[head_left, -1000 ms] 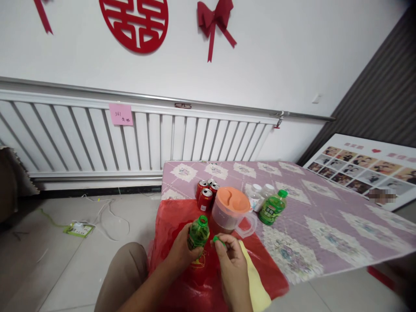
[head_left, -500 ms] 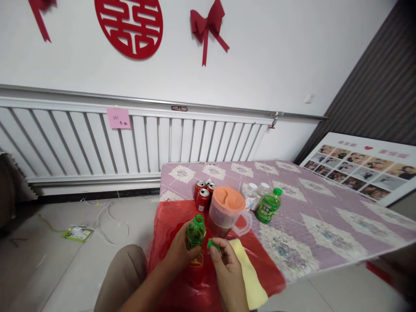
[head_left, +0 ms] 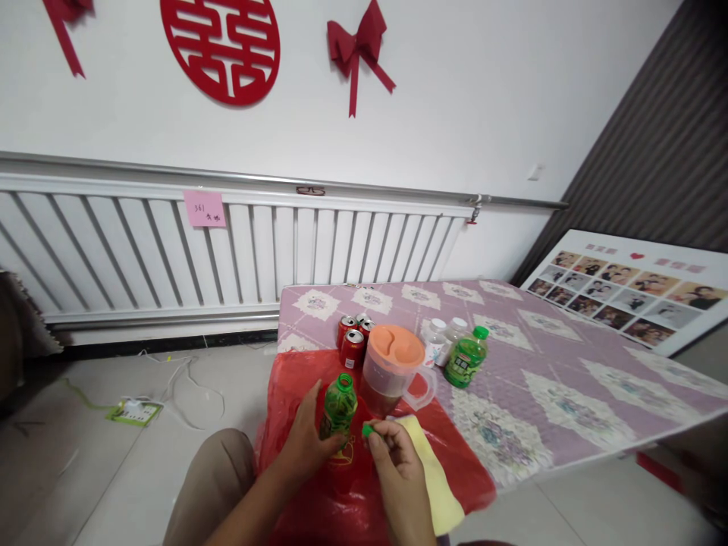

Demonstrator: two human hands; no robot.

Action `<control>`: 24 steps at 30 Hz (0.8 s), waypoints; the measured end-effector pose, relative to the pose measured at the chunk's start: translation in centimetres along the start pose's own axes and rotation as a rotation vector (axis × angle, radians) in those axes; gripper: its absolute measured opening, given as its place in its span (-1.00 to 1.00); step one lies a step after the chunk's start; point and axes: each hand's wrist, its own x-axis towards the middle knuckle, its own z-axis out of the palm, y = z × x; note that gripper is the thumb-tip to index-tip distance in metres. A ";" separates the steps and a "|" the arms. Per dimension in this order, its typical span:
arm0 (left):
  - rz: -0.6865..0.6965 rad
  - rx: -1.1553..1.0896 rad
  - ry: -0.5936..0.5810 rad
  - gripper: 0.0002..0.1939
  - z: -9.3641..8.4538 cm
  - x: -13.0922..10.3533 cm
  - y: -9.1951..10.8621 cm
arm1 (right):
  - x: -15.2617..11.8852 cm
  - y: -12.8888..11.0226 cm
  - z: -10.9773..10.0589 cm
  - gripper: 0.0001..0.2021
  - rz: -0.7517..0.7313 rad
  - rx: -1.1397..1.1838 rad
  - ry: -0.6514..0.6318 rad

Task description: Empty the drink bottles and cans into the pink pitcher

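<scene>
An uncapped green plastic bottle [head_left: 341, 406] stands upright on the red plastic sheet. Around its left side, my left hand [head_left: 304, 440] is open, fingers apart, with the thumb across the front of the bottle; whether it still touches is hard to tell. My right hand [head_left: 401, 466] pinches a small green bottle cap [head_left: 368, 430] between thumb and fingers, just right of the bottle. Behind stands a clear plastic pitcher [head_left: 381, 387] with an orange lid [head_left: 398, 347] and brownish liquid inside. A folded yellow cloth [head_left: 435, 485] lies beside my right hand.
Several red cans [head_left: 353, 349] stand left of the pitcher. Right of it are two white-capped bottles [head_left: 437, 345] and a capped green bottle [head_left: 467, 360]. A floral cloth [head_left: 528, 394] covers the table; the red plastic sheet [head_left: 463, 466] lies over its near end.
My left hand has loosened from the green bottle, its fingers spreading away on the left. My right hand keeps the cap pinched in nearly the same place. The view has shifted slightly.
</scene>
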 end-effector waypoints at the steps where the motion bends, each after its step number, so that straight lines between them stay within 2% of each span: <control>1: 0.014 0.033 0.040 -0.10 -0.4 -0.3 -0.1 | 0.0 0.0 -0.1 -0.67 -0.002 -0.008 0.000; 4: 0.105 0.111 0.112 -0.39 -1.5 -1.6 0.2 | 0.0 0.3 -0.1 -0.67 -0.008 -0.027 -0.014; 6: 0.203 0.146 0.100 -0.60 -2.1 -2.5 1.1 | -0.1 0.5 0.2 -0.67 -0.006 -0.037 -0.028; 10: 0.450 0.170 0.064 -0.80 -2.4 -4.2 4.0 | -0.7 0.2 1.1 -0.70 0.031 -0.022 -0.084; 14: 0.621 0.178 0.082 -0.81 -2.0 -5.1 6.0 | -1.4 -0.3 2.2 -0.70 0.086 0.044 -0.133; 18: 0.631 0.189 0.078 -0.82 -1.8 -5.4 6.2 | -1.9 -0.2 2.9 -0.69 0.124 0.076 -0.137; 24: 0.585 0.194 0.156 -0.73 -2.1 -5.7 5.1 | -2.4 0.5 3.4 -0.69 0.166 0.110 -0.169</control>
